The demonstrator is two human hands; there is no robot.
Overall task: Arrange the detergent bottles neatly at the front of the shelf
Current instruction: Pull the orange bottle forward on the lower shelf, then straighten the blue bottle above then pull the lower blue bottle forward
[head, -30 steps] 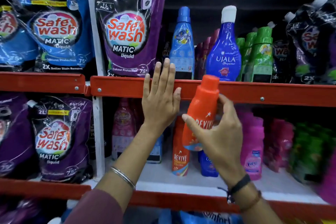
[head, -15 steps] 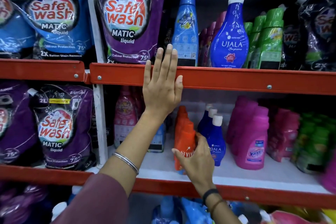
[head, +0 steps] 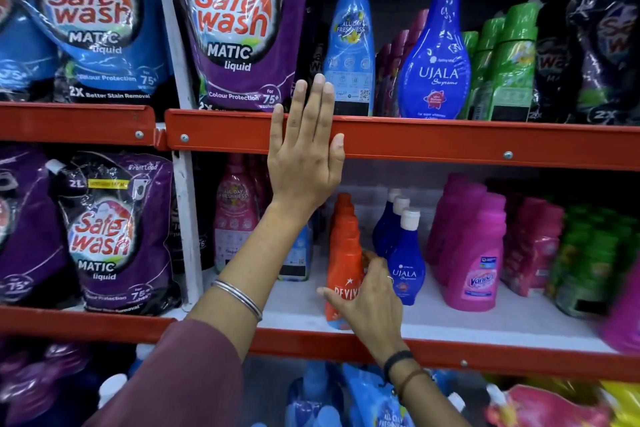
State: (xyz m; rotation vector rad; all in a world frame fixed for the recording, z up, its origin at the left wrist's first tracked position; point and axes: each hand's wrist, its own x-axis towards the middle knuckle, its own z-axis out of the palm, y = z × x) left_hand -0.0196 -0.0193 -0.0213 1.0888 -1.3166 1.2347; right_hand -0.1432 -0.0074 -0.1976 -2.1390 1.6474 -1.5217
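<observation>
My left hand (head: 304, 156): flat and spread against the red rail (head: 450, 142), gripping nothing | my right hand (head: 370, 302): fingers wrapped round the orange bottle (head: 344, 263) | bottle: upright at the front of the white shelf (head: 502, 326), heading an orange row, just left of the blue bottles (head: 405, 260)

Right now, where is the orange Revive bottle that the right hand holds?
The orange Revive bottle stands at the front of the middle shelf, just left of the blue Ujala bottles, with the right hand around its lower part.
</observation>
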